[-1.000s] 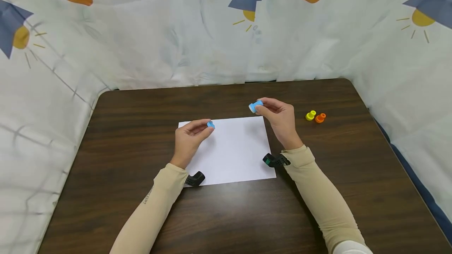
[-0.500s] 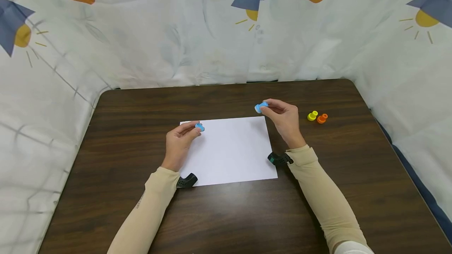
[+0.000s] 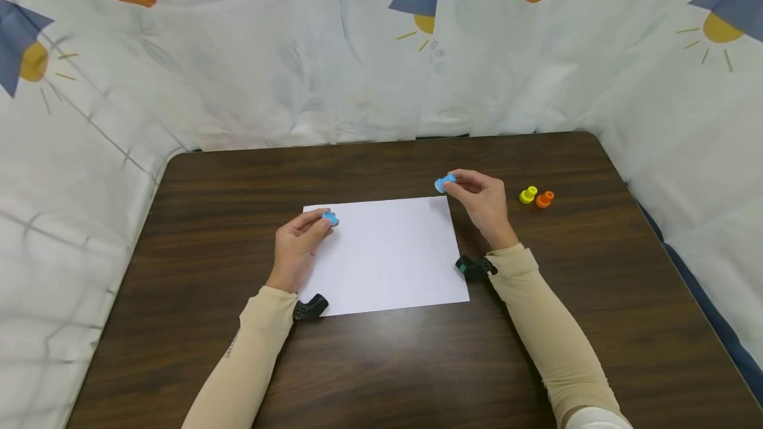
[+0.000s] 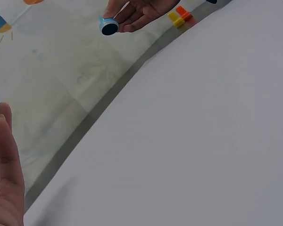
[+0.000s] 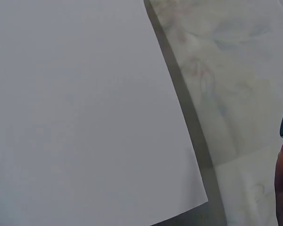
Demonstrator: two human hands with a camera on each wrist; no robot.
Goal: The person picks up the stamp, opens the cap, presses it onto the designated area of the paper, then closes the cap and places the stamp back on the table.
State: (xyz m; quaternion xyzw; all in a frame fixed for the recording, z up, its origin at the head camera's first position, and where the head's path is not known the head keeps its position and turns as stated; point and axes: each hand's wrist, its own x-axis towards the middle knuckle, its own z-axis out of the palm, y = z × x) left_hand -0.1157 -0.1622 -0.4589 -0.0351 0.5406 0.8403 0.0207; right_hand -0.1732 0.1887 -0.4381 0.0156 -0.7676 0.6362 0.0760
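In the head view my left hand (image 3: 296, 251) is over the left side of a white sheet of paper (image 3: 387, 263), pinching a small round blue cap (image 3: 330, 218) between thumb and fingertips. That cap only partly shows at the edge of the left wrist view. Beyond the sheet's far right corner, my right hand (image 3: 481, 207) pinches a light blue, peg-shaped stamp (image 3: 444, 183). From the left wrist camera the stamp (image 4: 109, 27) shows a round dark face inside a pale rim. Both hands are raised, well apart from each other.
To the right of my right hand stand a yellow peg-shaped piece (image 3: 528, 194) and an orange one (image 3: 544, 200), side by side on the dark wooden table (image 3: 411, 376). A white printed curtain (image 3: 238, 71) hangs behind the table and along both sides.
My left hand has drawn left and slightly toward the body with the blue cap, widening the distance between the hands. My right hand has shifted slightly right, still holding the blue stamp.
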